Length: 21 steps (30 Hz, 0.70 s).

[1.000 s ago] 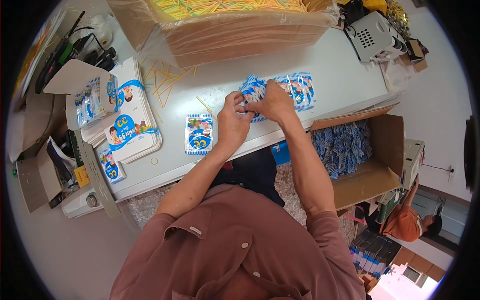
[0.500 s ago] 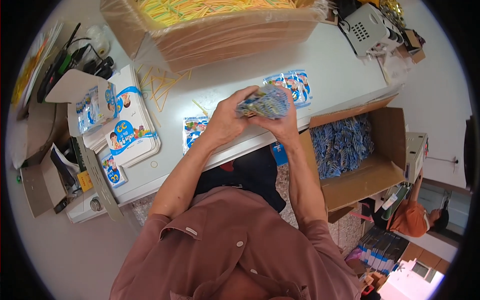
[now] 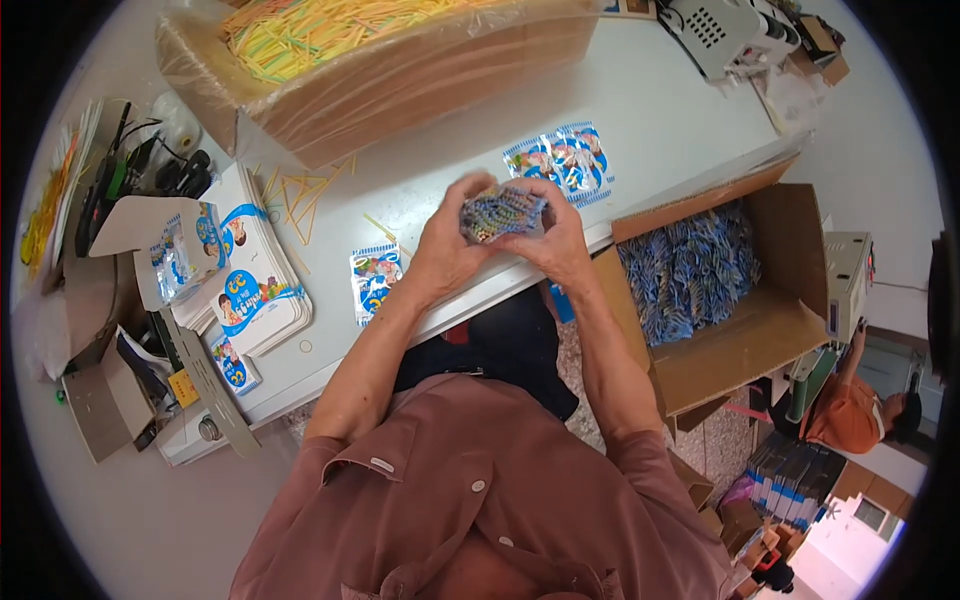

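The fingers of the left hand (image 3: 447,243) and right hand (image 3: 563,243) curl around a bundle of blue-and-white sachets (image 3: 503,216), spread only as far as its width and holding it from both sides, thumbs along its near side and the crimped edges facing up; the left fingertips are blurred. The bundle is held above the near edge of the desk (image 3: 435,160). Just beyond the right fingers, a short overlapping row of printed sachets (image 3: 572,165) lies flat. To the left of the left fingers lies a single sachet (image 3: 374,283), with loose plastic straws (image 3: 303,205) farther out. Past these, well left of the fingers, are a stack of flat printed cartons (image 3: 262,310) and a white display box (image 3: 150,225) with packets inside. To the right of the right fingers, a cardboard carton (image 3: 792,235) holds a mass of blue-striped sachets (image 3: 688,272). Beyond the fingers, at the far side, stands a large plastic-lined cardboard box (image 3: 430,95) of yellow, green and orange straws (image 3: 335,35).
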### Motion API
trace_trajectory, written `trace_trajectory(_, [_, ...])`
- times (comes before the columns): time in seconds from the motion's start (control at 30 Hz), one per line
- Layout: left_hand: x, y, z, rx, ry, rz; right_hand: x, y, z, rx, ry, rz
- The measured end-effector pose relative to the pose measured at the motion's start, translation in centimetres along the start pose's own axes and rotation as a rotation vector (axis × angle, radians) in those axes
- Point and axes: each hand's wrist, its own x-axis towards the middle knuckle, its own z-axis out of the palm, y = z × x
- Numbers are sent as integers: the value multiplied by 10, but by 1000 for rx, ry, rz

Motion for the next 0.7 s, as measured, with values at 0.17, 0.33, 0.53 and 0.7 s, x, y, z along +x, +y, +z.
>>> trace_trajectory(0.17, [7,-18,1,297,-25,111,0,1,-5,-142,-74,-27])
trace_trajectory(0.33, [-12,-15,-2,287,60,53,-3,-8,-6,-537,-23,-415])
trace_trajectory(0.53, [-23,61,19,461,-221,437,-66,-97,-25,-606,-123,-102])
trace_trajectory(0.7, [-22,80,81,195,-292,168,-102,-131,-55,-727,4,13])
